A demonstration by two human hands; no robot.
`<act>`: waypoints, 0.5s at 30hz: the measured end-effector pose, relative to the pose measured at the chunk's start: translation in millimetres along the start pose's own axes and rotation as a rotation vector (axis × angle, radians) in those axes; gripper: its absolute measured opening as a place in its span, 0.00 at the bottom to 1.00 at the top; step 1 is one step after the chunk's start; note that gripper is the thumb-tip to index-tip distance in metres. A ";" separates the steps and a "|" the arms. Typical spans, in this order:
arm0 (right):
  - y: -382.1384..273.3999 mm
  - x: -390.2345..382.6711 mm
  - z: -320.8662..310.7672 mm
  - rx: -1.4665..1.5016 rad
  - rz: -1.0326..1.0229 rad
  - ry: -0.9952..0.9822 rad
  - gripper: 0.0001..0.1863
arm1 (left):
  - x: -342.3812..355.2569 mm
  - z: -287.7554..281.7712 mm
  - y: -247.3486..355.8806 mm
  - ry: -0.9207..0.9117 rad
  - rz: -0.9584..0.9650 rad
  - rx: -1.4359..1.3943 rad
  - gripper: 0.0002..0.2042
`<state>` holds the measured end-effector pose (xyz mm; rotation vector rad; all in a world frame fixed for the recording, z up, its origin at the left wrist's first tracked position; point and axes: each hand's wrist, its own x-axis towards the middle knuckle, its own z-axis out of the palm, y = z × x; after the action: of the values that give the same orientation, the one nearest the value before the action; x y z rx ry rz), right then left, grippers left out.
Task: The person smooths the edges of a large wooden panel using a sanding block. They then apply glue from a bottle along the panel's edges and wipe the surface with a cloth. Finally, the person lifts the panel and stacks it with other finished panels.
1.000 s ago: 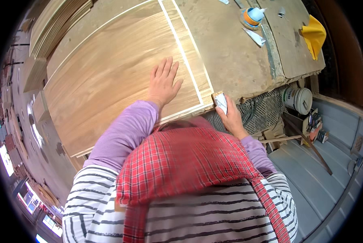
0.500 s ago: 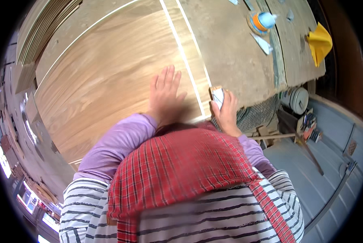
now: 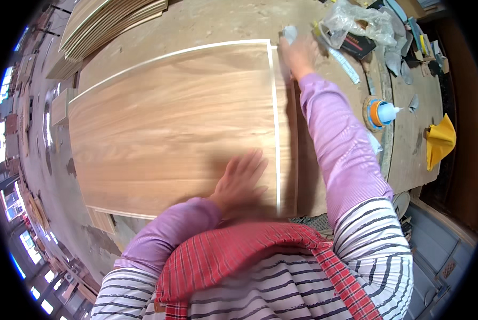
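A person leans over a dusty desk (image 3: 217, 21), seen from above. A large wood veneer panel (image 3: 169, 128) lies flat on the desk, filling the middle of the view. A thin pale strip (image 3: 276, 128) runs along the panel's right edge and continues along its far edge toward ten o'clock — both edges look already lined, while the near edge at six o'clock is partly hidden by the person's body, so how much is left there cannot be told.

The left hand (image 3: 239, 181) rests palm-down on the panel near its right edge, just below centre, fingers spread and slightly blurred. The right arm, in a lilac sleeve, stretches out almost straight toward one o'clock. The right hand (image 3: 298, 50) is at the panel's far right corner, closed around a small pale block (image 3: 288, 33) held right at the corner where the strips meet.

On the desk at two o'clock lie a crumpled clear plastic bag (image 3: 356, 21) and scattered small tools; at three o'clock stand a glue bottle with an orange collar (image 3: 383, 112) and a folded yellow cloth (image 3: 440, 140). More panels are stacked at eleven o'clock (image 3: 111, 26).
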<state>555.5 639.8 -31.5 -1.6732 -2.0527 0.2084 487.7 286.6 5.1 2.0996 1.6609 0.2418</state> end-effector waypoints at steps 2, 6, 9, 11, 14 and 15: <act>7.9 -0.3 12.3 0.033 0.012 -0.051 0.27 | -2.8 9.5 -4.6 0.138 0.044 0.173 0.34; 24.7 -55.7 -12.7 0.027 -0.010 -0.080 0.26 | 4.7 12.1 -6.2 0.075 0.031 0.158 0.34; 27.5 -153.9 -60.1 0.051 -0.001 -0.089 0.27 | 4.8 15.5 -7.2 0.158 0.025 0.171 0.31; 49.9 -237.1 -91.5 0.094 0.022 -0.144 0.31 | 4.2 9.8 -2.1 0.163 0.036 0.186 0.31; 68.5 -356.1 -149.6 0.179 -0.035 -0.158 0.35 | 5.3 13.4 -3.0 0.204 0.045 0.198 0.30; 78.3 -391.2 -165.2 0.159 -0.019 -0.210 0.37 | 6.0 11.9 -1.1 0.212 0.049 0.224 0.30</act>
<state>752.9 255.9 -23.7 -1.5912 -2.1381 0.5481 493.1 289.7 -6.7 2.3518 1.8324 0.3160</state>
